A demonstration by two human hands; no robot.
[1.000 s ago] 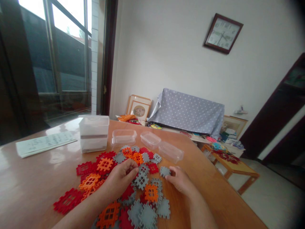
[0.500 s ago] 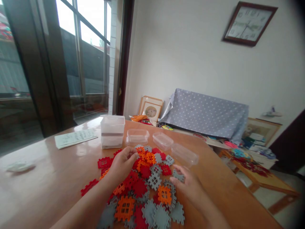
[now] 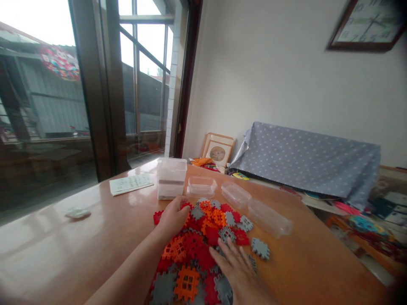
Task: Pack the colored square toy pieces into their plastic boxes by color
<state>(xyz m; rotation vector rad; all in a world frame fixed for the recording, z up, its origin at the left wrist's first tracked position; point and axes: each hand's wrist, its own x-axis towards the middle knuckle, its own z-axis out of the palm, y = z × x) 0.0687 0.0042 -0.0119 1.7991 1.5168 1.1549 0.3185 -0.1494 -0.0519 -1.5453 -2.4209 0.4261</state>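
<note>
A pile of red, orange and grey notched plastic building tiles lies on the table before me. My left hand point(image 3: 174, 217) is at the pile's far left side, its fingers curled round the edge of a red tile point(image 3: 187, 206) between thumb and forefinger. My right hand point(image 3: 237, 267) lies palm down over the right side of the pile, fingers spread, covering several tiles. Beyond its fingertips, a grey tile point(image 3: 260, 248) rests apart on the table. An orange window tile point(image 3: 187, 283) and a dark grey tile point(image 3: 163, 288) show at the near end.
Behind the pile stand a stacked clear box point(image 3: 171, 180) and clear plastic trays point(image 3: 201, 186), point(image 3: 235, 194), point(image 3: 269, 218). A written paper point(image 3: 131, 184) and a small plastic packet point(image 3: 77, 213) lie on the table point(image 3: 63, 254) to the left. A dotted cloth point(image 3: 305, 163) hangs by the wall.
My right hand has let go of the grey tile, now lying at the right, and has spread over the pile. My left hand has moved to the pile's left edge. The view has turned left.
</note>
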